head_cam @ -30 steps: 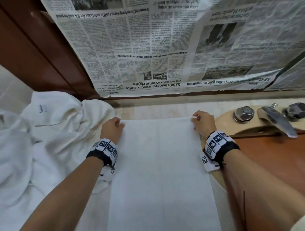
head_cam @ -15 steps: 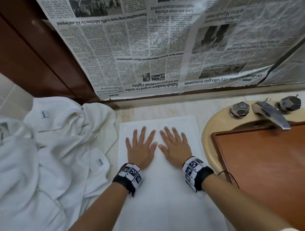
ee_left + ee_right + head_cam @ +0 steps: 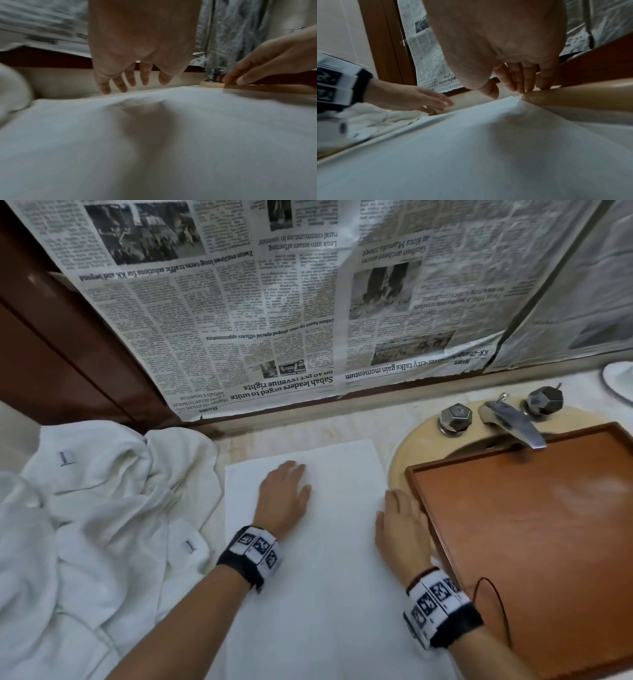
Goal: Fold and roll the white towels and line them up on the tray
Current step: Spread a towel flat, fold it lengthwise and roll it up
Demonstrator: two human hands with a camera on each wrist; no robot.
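A white towel lies spread flat on the counter, running from near the back wall toward me. My left hand rests palm down on its far left part, fingers straight; the left wrist view shows its fingertips just over the cloth. My right hand lies flat along the towel's right edge, against the side of the brown wooden tray. In the right wrist view its fingertips touch the towel's edge by the sink rim. The tray holds no towels.
A heap of crumpled white towels fills the counter on the left. The tray sits over a beige sink with a chrome faucet and two knobs behind it. Newspaper covers the wall behind.
One second ago both hands pinched the towel's far corners; then they lay flat side by side mid-towel. Now the right hand has slid out to the right edge.
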